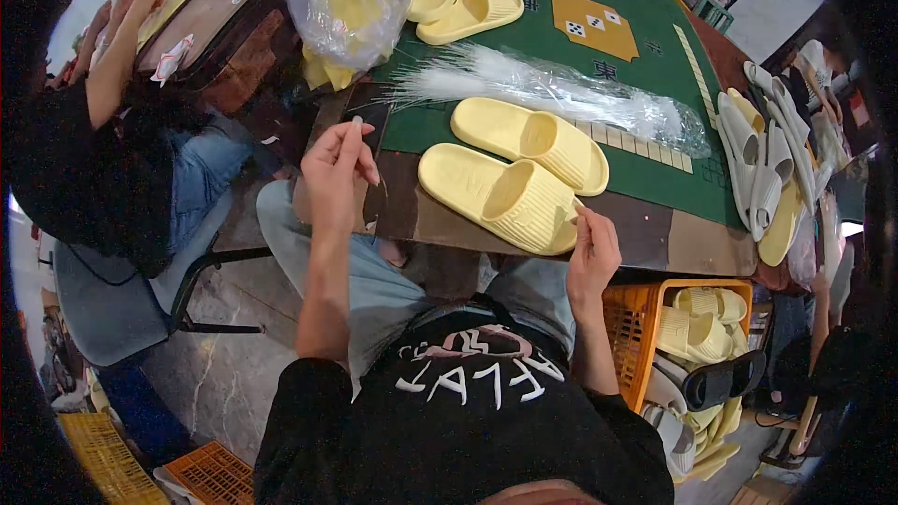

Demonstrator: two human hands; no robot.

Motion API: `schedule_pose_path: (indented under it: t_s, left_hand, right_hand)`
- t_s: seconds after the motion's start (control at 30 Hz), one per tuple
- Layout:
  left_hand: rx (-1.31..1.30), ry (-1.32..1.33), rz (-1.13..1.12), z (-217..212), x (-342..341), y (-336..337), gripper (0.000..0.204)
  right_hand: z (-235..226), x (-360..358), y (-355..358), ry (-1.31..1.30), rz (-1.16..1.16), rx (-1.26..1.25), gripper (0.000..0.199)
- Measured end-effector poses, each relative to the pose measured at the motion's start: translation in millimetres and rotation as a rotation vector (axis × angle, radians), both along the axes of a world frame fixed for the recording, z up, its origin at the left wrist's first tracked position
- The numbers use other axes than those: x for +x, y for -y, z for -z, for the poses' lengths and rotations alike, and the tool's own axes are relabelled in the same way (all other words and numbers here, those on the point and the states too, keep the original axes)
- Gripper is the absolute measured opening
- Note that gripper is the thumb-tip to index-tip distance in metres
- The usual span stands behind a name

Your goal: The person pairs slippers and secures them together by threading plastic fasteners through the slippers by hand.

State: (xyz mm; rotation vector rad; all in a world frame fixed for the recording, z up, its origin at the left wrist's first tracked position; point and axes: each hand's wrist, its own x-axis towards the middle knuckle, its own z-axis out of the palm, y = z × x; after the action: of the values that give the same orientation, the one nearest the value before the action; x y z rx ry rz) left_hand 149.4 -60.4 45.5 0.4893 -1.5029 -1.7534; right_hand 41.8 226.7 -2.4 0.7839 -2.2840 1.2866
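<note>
Yellow slide pair: near slide (499,196) and far slide (531,138) lie soles down, side by side, at 12 o'clock from the wearer, toes toward 3.
Right hand (594,248): at 1 o'clock; thumb and forefinger pinch the near slide's toe edge.
Left hand (339,164): at 11 o'clock, fingertips close together; whether a thin strand is between, I cannot tell.
Strand bundle (561,84): white, in clear plastic, just beyond the pair.
Done: the slides are matched and laid out, it seems.
Left: no tie between them is visible, so joining probably remains.
Orange crate (629,329): at 3 o'clock, holding more slippers (694,335).
</note>
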Motion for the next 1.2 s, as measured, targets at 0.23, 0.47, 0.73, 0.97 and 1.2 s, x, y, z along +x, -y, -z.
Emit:
schedule_pose_path:
  t_s: [0.23,0.47,0.73,0.97,1.2]
  left_hand:
    - [-0.065,-0.207,-0.217,-18,-10,3,0.022]
    - [-0.021,-0.265,-0.290,-13,-11,20,0.021]
    - [0.082,-0.378,-0.258,-11,-31,11,0.021]
    - [-0.004,-0.030,-0.225,37,-45,-16,0.024]
    - [0.083,-0.178,-0.357,22,-37,3,0.023]
  right_hand:
    - [5,-8,-1,-0.021,0.000,0.049,0.012]
    - [11,-9,-11,-0.002,0.041,0.082,0.011]
    - [14,-10,-10,-0.007,0.032,0.124,0.010]
    - [13,-13,-9,-0.001,-0.055,0.253,0.016]
    - [13,-14,-11,0.061,-0.087,0.231,0.017]
